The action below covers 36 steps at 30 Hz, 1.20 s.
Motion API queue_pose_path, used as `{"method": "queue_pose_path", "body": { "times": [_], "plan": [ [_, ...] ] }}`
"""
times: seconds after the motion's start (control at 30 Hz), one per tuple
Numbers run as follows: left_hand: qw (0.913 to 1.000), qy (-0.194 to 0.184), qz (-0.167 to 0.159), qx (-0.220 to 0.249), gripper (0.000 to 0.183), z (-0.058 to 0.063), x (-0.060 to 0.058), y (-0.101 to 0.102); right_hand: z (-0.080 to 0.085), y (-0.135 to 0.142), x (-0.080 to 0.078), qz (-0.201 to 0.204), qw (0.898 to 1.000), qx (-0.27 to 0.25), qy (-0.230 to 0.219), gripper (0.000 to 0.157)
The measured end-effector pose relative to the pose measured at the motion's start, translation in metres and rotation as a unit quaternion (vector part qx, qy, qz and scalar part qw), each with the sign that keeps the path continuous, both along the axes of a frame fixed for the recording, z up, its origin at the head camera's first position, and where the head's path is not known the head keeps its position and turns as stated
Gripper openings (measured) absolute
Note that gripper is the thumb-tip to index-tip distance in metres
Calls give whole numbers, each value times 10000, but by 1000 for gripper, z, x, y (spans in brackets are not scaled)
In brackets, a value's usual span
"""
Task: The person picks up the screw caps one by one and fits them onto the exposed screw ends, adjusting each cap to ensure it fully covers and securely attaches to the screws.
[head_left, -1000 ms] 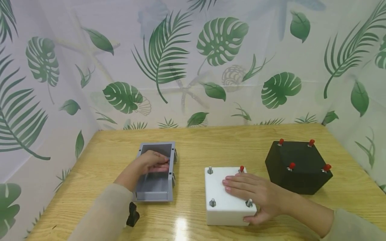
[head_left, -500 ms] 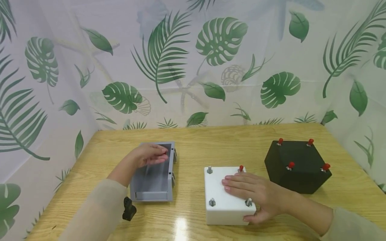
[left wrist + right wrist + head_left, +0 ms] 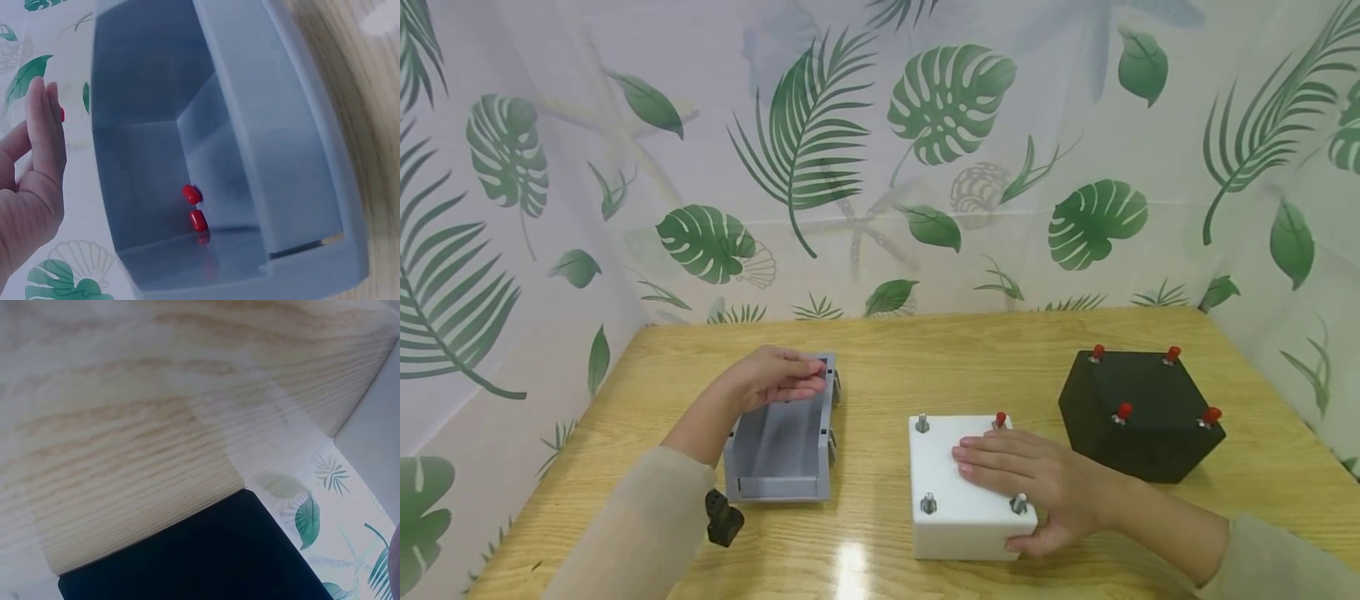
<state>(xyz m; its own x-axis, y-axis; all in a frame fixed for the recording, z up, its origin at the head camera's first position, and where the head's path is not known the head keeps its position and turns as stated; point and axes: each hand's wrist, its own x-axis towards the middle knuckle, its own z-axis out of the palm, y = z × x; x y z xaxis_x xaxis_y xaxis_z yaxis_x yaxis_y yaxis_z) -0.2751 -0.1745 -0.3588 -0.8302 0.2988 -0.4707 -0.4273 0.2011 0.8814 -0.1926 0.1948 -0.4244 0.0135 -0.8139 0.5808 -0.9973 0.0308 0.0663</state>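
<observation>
My left hand [image 3: 778, 379] is raised over the far end of a grey plastic bin [image 3: 778, 490]. A small red cap [image 3: 62, 114] peeks from its pinched fingertips in the left wrist view; most of the cap is hidden. Two more red caps [image 3: 198, 220] lie inside the bin. My right hand [image 3: 1037, 475] rests on a white box [image 3: 940, 467], fingers flat on the top and thumb against the side. Bare metal studs [image 3: 928, 503] stand at three corners of that box, and a red cap [image 3: 1000, 420] covers the stud at the far right corner.
A black box [image 3: 1150, 400] with red-capped studs stands at the back right, behind the right forearm. Near the left sleeve sits a small black object [image 3: 722, 521]. Leaf-patterned cloth [image 3: 850, 167] borders the wooden table [image 3: 880, 358] at the back and sides.
The left hand has risen out of the bin with a red cap between its fingertips and shifted slightly toward the far end. The right hand and white box stay put.
</observation>
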Motion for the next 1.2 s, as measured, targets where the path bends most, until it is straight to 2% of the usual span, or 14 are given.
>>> {"method": "queue_pose_path", "body": {
  "times": [0.23, 0.4, 0.67, 1.2],
  "plan": [
    [9969, 75, -701, -339, 32, 12, 7, 5, 0, 0, 0, 0, 10000, -39, 62, 71],
    [9940, -3, -1039, -352, 30, 21, 13, 13, 0, -1, 0, -23, 10000, -39, 71, 71],
    [9901, 86, -1375, -264, 29, 31, 21, 25, 1, -1, 1, -1, 10000, -27, -19, 71],
    [9827, 162, -1846, -45, 25, 40, 43, 55, 0, 0, 1, -70, 9999, 96, -113, 73]
  ]
}}
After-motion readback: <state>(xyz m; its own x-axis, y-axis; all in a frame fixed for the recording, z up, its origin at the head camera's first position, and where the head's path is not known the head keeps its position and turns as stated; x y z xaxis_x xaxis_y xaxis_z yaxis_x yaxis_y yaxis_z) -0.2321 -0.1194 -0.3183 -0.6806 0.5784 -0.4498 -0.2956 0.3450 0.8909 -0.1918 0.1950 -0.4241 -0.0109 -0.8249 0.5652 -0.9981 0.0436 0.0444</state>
